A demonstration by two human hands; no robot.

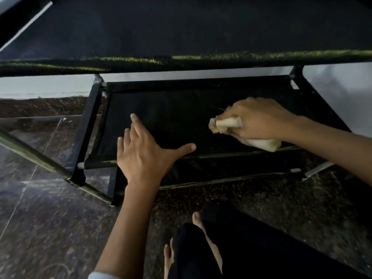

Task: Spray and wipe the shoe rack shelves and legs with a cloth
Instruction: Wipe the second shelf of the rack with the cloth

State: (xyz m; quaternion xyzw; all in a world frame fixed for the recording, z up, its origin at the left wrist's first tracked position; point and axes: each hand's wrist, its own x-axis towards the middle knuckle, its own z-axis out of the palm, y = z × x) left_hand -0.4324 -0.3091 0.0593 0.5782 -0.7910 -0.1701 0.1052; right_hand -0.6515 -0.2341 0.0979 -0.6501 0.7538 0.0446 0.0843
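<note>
Head view: a person's right hand [259, 119] grips a bunched pale cloth [227, 123] on the lower black shelf [161, 109] of a shoe rack.

The cloth sits right of the shelf's middle, just inside its front edge, one end poking left of the curled fingers and the other trailing toward the front rail [221, 155]. The left hand [145, 152] lies flat and spread on the shelf's front left part, fingers straight, thumb stretched right, holding nothing. Bare fabric lies open between the two hands and back to the rear edge. An upper shelf [181, 27] overhangs close above, its front edge [181, 61] crossing the view. A black leg [88, 121] bounds the left side. The rack stands on a dark speckled tiled floor [50, 218], a pale wall [40, 87] behind. The person's bare foot [199, 220] rests near the front. No readable writing shows.
</note>
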